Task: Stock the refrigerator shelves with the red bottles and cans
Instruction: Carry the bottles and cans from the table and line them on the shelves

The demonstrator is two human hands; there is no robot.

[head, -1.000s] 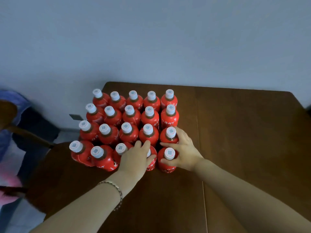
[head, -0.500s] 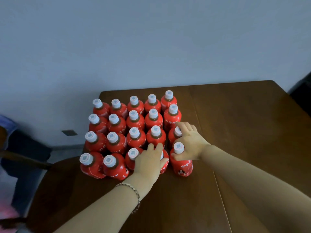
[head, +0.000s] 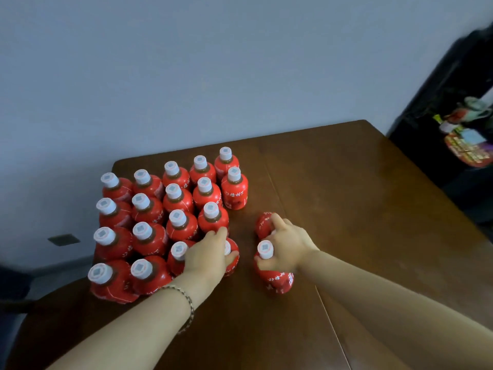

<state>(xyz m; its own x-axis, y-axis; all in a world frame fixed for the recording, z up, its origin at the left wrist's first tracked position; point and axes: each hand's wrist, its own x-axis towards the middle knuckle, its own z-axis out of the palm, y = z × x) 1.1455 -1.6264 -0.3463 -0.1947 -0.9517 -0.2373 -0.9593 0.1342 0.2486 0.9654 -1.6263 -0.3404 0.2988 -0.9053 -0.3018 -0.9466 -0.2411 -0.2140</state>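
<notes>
Brown wood grain fills the near part of the surface (head: pixel 346 236), where we see two bare forearms reaching in, the left one with a thin bracelet (head: pixel 188 303) at the wrist. Our left hand (head: pixel 208 253) is cupped over the top of a red bottle (head: pixel 231 259) at the near right corner of the bottle cluster (head: pixel 165 222), fingers curled round it. Our right hand (head: pixel 286 247) grips two bottles set apart from the group: the near bottle (head: pixel 274 276) is held by its neck between thumb and fingers, white cap showing, and the far bottle (head: pixel 264 225) sits under the fingertips (its cap is hidden). Beyond them the cluster stands upright in tight rows on the left half of the surface, white caps up. Farther back is a plain grey wall (head: pixel 213 62), and at the right edge a dark cabinet (head: pixel 453 116), blurred.
</notes>
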